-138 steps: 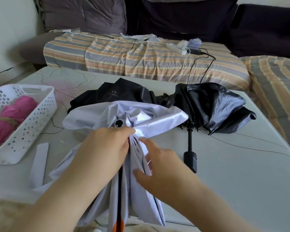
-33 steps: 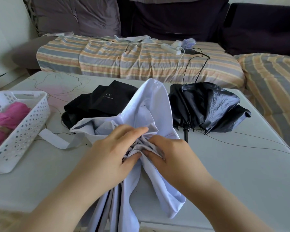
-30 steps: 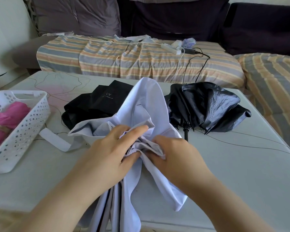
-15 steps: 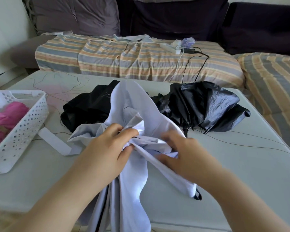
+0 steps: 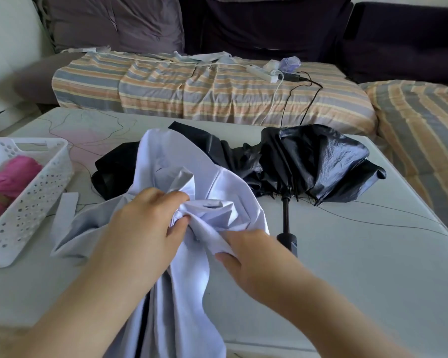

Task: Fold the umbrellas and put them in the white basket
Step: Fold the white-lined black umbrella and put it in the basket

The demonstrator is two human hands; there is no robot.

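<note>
A: Where is the white umbrella [image 5: 181, 177] now?

B: On the near half of the bench [image 5: 360, 280], its loose canopy trailing toward the person and over the near edge; the left hand [image 5: 142, 228] has its grip clamped on a bunch of gathered cloth near the middle; the right hand [image 5: 254, 257] pinches a fold just beside it, fingers curled into the fabric.

A: How will it handle?

B: Light and very soft, I judge; the cloth is thin and a little slippery, so the pleats will likely slide out unless both hands keep them pressed together; the ribs underneath are stiff but hidden, so I cannot tell how they lie.

A: Where should one take hold?

B: Round the gathered folds near the shaft, then wrap the loose strap [image 5: 65, 210], which lies flat beside the basket, around the bundle.

A: And the rest?

B: The black umbrella [image 5: 313, 164] lies unfolded behind the white one, its handle [image 5: 287, 241] pointing toward the person; the white basket [image 5: 36, 200] stands at the left edge with a pink umbrella [image 5: 8, 182] already inside; so two of the three look unfinished.
</note>
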